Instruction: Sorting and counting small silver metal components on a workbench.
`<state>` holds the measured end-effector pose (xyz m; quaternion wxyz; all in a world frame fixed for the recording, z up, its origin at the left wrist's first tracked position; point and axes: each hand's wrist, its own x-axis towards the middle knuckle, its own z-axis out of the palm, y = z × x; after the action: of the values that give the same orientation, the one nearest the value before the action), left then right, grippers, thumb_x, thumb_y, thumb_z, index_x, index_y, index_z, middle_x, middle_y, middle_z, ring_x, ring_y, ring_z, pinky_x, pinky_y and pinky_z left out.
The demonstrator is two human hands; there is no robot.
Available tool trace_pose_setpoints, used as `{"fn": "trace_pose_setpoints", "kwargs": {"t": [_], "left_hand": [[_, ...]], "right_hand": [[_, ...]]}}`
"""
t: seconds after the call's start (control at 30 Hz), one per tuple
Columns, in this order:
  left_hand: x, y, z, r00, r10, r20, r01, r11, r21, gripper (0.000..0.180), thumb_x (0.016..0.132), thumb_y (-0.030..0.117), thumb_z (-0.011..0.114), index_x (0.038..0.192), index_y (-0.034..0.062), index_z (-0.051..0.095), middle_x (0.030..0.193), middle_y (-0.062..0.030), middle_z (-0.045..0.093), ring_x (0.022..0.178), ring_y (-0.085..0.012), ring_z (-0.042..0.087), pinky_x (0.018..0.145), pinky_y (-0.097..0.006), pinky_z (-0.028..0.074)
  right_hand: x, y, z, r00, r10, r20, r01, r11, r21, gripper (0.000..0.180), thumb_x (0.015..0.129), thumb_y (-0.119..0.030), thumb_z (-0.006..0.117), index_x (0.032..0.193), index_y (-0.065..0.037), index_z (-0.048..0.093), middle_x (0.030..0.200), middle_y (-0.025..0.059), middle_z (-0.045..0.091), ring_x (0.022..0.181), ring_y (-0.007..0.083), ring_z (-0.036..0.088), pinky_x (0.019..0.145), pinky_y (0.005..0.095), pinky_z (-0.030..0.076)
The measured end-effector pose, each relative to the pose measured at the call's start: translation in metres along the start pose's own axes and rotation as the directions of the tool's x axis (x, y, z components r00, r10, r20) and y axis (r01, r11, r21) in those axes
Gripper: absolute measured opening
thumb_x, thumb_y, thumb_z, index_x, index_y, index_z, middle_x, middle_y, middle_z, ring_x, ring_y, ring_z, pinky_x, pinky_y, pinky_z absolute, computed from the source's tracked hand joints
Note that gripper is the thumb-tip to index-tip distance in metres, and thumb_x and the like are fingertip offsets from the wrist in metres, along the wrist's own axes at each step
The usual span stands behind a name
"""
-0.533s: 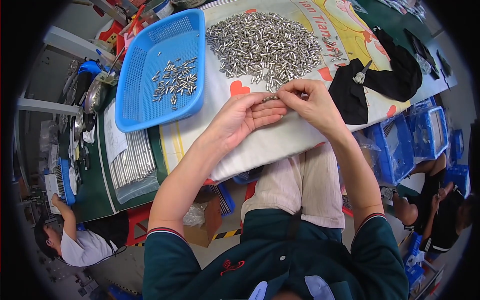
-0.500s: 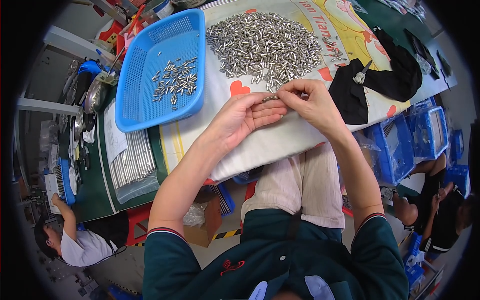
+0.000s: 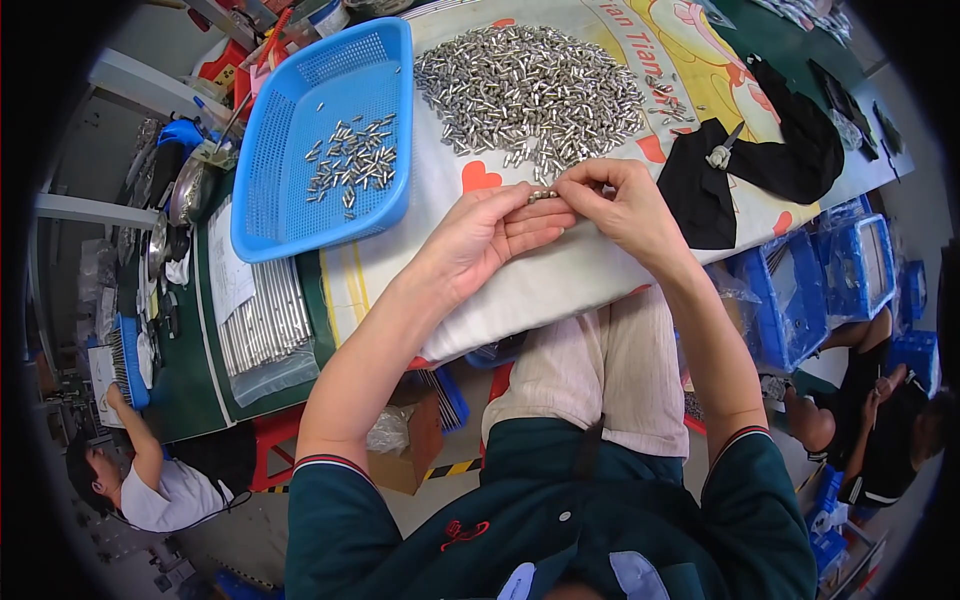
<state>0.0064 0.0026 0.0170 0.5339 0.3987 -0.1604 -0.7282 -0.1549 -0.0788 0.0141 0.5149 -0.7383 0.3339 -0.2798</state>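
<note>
Palm up, my left hand (image 3: 480,232) holds a short row of small metal pins (image 3: 542,196) along its fingers, its thumb pressed at one end. My right hand (image 3: 625,212) is closed in a pinch at the other end of that row, touching the left fingertips. Its own fingers hide whatever lies in the pinch. Just beyond both hands spreads a big pile of small silvery metal pins (image 3: 530,85) on a printed cloth (image 3: 480,310). To the left stands a blue perforated basket (image 3: 290,95) with several more such pins in it.
Right of my hands lie a black cloth (image 3: 695,200) and a small blade with a wrapped handle (image 3: 722,155). Bagged metal rods (image 3: 265,330) lie left on the green table. Blue crates (image 3: 790,300) stand at the right. Co-workers sit at the far left and right.
The row of pins in my left hand has turned slightly and shows more brightly. Both hands stay almost in place.
</note>
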Motion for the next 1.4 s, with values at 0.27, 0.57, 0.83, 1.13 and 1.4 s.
{"fn": "trace_pose_setpoints", "kwargs": {"t": [0.27, 0.57, 0.83, 1.13, 1.4], "left_hand": [[-0.002, 0.000, 0.002, 1.000, 0.002, -0.021, -0.002, 1.000, 0.014, 0.028, 0.094, 0.014, 0.042, 0.105, -0.0099, 0.049, 0.105, -0.0221, 0.059, 0.095, -0.0275, 0.062, 0.082, -0.031, 0.053], [-0.001, -0.003, 0.005, 0.997, 0.064, -0.030, -0.057, 0.980, 0.192, 0.030, 0.094, 0.017, 0.042, 0.102, -0.0092, 0.055, 0.095, -0.0189, 0.063, 0.088, -0.0234, 0.064, 0.077, -0.029, 0.054], [-0.002, -0.005, 0.009, 0.992, 0.122, -0.039, -0.106, 0.950, 0.294, 0.030, 0.095, 0.018, 0.042, 0.101, -0.0070, 0.057, 0.095, -0.0165, 0.063, 0.085, -0.0191, 0.065, 0.076, -0.026, 0.054], [-0.002, -0.005, 0.011, 0.994, 0.100, -0.050, -0.082, 0.957, 0.279, 0.029, 0.095, 0.017, 0.042, 0.102, -0.0073, 0.056, 0.097, -0.0175, 0.063, 0.087, -0.0214, 0.064, 0.077, -0.028, 0.054], [-0.001, -0.006, 0.007, 0.992, 0.115, -0.053, -0.095, 0.953, 0.288, 0.028, 0.094, 0.018, 0.043, 0.099, -0.0057, 0.056, 0.092, -0.0145, 0.063, 0.084, -0.0193, 0.065, 0.075, -0.027, 0.054]], "right_hand": [[0.000, 0.000, -0.001, 1.000, 0.001, 0.021, -0.001, 1.000, 0.014, 0.020, 0.077, -0.015, 0.062, 0.081, 0.005, 0.064, 0.062, 0.0008, 0.057, 0.056, 0.0047, 0.044, 0.051, 0.0215, 0.038], [-0.001, 0.002, 0.000, 1.000, 0.014, 0.024, -0.015, 0.999, 0.031, 0.018, 0.073, -0.012, 0.063, 0.080, 0.004, 0.065, 0.061, 0.0003, 0.056, 0.056, 0.0046, 0.043, 0.052, 0.0213, 0.038], [-0.001, 0.003, 0.000, 0.999, 0.031, 0.022, -0.032, 0.998, 0.061, 0.018, 0.071, -0.010, 0.060, 0.079, 0.005, 0.065, 0.060, 0.0016, 0.055, 0.058, 0.0058, 0.044, 0.053, 0.0216, 0.038], [-0.001, 0.005, -0.001, 0.998, 0.051, 0.028, -0.053, 0.996, 0.077, 0.018, 0.072, -0.011, 0.059, 0.079, 0.005, 0.065, 0.061, 0.0010, 0.055, 0.058, 0.0054, 0.044, 0.053, 0.0215, 0.038], [-0.002, -0.003, -0.001, 0.997, 0.065, 0.051, -0.066, 0.998, 0.017, 0.017, 0.071, -0.012, 0.063, 0.078, 0.003, 0.064, 0.060, -0.0014, 0.054, 0.056, 0.0044, 0.044, 0.052, 0.0209, 0.038]]}}
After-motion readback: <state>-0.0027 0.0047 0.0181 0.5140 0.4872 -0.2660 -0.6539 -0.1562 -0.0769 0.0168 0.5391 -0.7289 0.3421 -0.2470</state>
